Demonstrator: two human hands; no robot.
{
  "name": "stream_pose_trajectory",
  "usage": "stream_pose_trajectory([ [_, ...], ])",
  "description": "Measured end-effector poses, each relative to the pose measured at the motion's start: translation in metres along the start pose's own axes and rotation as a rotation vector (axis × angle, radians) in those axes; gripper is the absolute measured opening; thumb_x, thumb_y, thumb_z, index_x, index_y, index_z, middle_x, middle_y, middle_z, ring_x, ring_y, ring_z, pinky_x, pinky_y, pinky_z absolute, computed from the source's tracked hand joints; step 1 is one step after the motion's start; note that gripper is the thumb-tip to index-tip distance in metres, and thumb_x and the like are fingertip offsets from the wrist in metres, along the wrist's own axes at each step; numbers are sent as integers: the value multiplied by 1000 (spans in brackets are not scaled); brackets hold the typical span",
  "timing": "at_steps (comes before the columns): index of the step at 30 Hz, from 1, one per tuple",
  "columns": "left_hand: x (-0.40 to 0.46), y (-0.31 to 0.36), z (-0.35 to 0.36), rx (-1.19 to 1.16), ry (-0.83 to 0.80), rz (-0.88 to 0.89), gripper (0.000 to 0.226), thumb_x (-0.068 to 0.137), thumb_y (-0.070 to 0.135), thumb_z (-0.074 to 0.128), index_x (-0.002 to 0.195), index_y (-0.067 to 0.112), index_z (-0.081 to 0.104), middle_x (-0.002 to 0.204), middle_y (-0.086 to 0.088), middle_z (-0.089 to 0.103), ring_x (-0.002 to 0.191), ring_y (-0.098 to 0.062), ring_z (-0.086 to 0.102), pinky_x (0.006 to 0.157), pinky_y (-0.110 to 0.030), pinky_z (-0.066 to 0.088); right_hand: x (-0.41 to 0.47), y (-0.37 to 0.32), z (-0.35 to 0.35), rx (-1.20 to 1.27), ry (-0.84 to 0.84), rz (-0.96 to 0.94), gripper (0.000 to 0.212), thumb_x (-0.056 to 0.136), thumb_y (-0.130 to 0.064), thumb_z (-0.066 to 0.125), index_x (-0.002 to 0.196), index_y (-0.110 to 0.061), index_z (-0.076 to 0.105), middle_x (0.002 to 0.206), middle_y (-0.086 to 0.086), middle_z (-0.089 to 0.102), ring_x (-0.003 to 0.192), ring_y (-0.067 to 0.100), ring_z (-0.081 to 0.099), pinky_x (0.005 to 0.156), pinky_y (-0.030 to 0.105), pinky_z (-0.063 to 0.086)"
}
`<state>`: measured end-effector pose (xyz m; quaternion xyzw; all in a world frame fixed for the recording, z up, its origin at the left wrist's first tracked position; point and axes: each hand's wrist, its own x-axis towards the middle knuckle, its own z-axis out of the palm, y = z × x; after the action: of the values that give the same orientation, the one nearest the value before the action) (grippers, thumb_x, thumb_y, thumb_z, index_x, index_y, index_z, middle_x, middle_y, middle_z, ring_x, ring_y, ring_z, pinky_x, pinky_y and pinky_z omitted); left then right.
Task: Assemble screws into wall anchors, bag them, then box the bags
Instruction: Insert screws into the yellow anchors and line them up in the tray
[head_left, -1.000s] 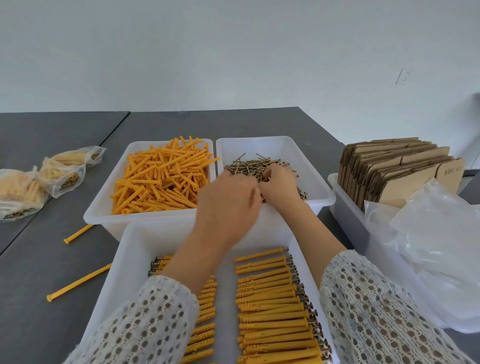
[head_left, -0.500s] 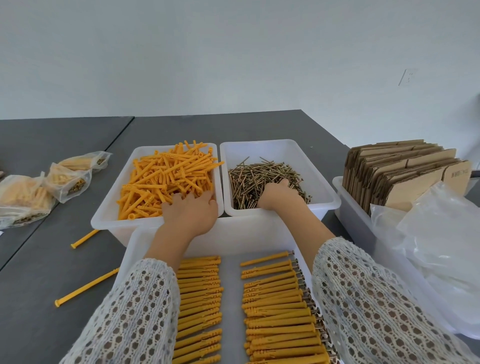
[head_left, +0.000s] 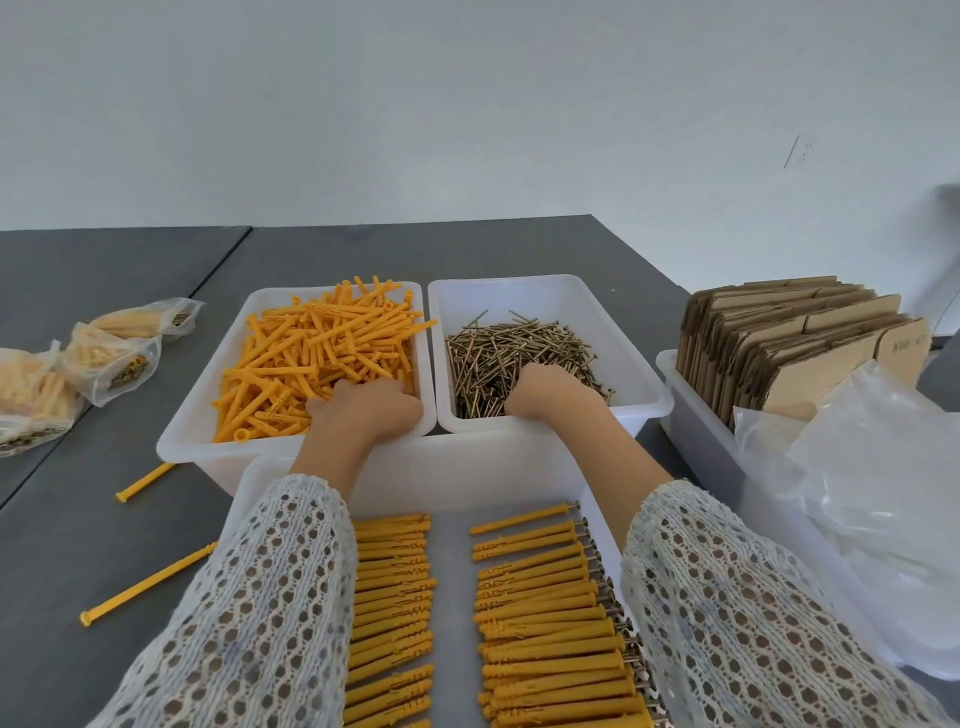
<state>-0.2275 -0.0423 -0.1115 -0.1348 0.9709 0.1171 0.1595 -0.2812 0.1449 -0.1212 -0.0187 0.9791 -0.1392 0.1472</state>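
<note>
Since half a second ago your left hand has pushed deeper into the anchors, and your right hand has sunk further among the screws. Your left fingers are buried in the orange pile, so you cannot tell what they hold; the same goes for your right fingers, hidden under the screws.

Take the screw bin as your landmark. The anchor bin sits touching it on the left. Just in front of it, nearest you, the tray holds 2 rows of assembled anchors, screw heads pointing right in the right-hand row. Your knitted sleeves cross over that tray.

Right of the screw bin, another bin holds flat cardboard boxes standing on edge, with clear plastic bags in front of them. Far left of it, filled bags lie on the grey table, and 2 loose anchors lie nearer you.
</note>
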Motion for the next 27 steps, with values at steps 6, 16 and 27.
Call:
stream_pose_trajectory([
  [6, 9, 4, 0, -42, 0, -46, 41, 97, 31, 39, 136, 32, 53, 152, -10, 37, 144, -38, 17, 115, -62, 14, -3, -3, -5, -14, 41, -24, 19, 90, -2, 45, 72, -9, 44, 76, 5, 47, 65, 17, 45, 59, 30, 39],
  [16, -4, 11, 13, -194, 474, 8, 18, 94, 17, 52, 102, 31, 61, 105, 2, 65, 100, -26, 58, 87, -41, 47, -15, -5, -2, 174, 435, -167, 26, 81, 14, 47, 92, -1, 65, 89, 11, 63, 86, 28, 62, 76, 39, 57],
  [27, -20, 13, 21, -324, 921, 468, 22, 104, 29, 46, 92, 17, 60, 75, 3, 58, 70, -18, 53, 52, -32, 37, -18, -10, 1, 495, 608, -364, 23, 86, 11, 46, 90, -6, 62, 75, -4, 53, 71, 12, 50, 65, 22, 46],
])
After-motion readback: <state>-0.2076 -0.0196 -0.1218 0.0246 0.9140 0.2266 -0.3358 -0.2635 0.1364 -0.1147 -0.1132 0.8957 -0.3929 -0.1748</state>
